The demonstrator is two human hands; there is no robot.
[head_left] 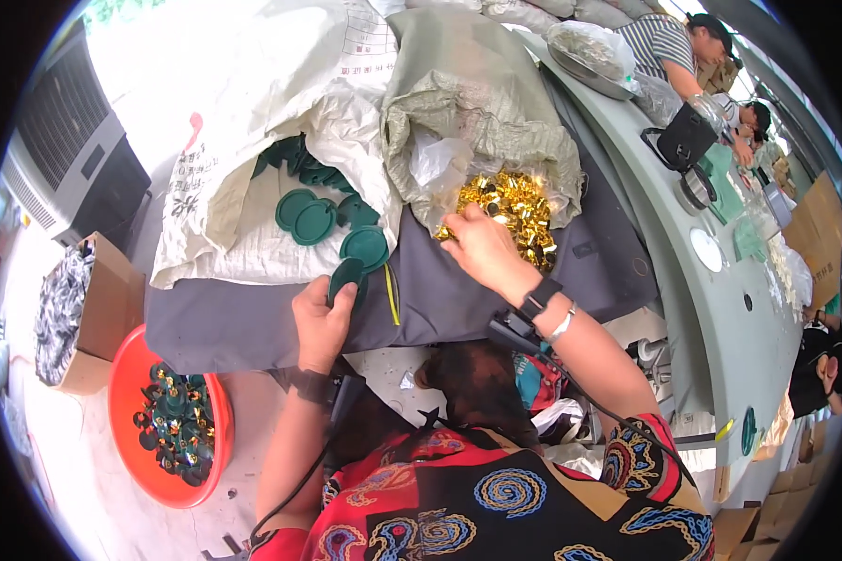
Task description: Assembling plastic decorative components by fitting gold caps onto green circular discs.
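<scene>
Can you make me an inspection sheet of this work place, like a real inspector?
Surface: dark grey cloth, two woven sacks lying open on it.
Job's things: green plastic discs at the left sack's mouth; shiny gold pieces at the right one's.
Clutter: red basin of green-and-gold pieces; cardboard box.
Hands: left hand holds a green disc; right hand at the gold pieces, grip unclear.
Cables: black cable along each forearm.
Surroundings: co-workers beside a long table.

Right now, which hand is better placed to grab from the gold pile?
Probably the person's right hand: its fingers are already at the gold pile; whether they pinch a piece is unclear. The left hand is farther off, holding a green disc near the white sack.
</scene>
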